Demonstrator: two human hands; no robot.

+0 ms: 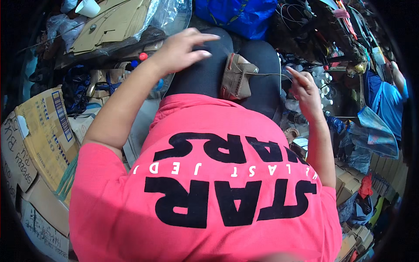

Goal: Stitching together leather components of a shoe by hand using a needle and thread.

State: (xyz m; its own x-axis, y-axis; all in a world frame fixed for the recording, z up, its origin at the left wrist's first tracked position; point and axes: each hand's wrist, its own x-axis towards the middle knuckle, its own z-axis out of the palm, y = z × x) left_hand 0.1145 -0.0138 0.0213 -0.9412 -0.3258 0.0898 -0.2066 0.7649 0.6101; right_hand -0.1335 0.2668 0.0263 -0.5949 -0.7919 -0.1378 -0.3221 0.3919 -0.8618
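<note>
A brown leather piece [235, 77], seemingly a shoe upper with orange-red lacing along its edges, rests on my lap between my thighs. From its right side a thin pale thread [267, 74] runs across to my right hand [305, 89]. That hand is raised beyond my right thigh, its fingers closed around the thread and the index finger pointing out. Over my left thigh hovers my left hand [185, 49], empty, with index finger and thumb stretched apart. It is clear of the leather piece. Whether a needle is on the thread is too small to tell.
Flattened cardboard [113, 26] and a white cup [87, 8] lie at the far left. A blue bag [238, 17] stands beyond my knees. Several plastic bottles [323, 89] are at my right, and cardboard boxes [46, 131] are stacked at my left.
</note>
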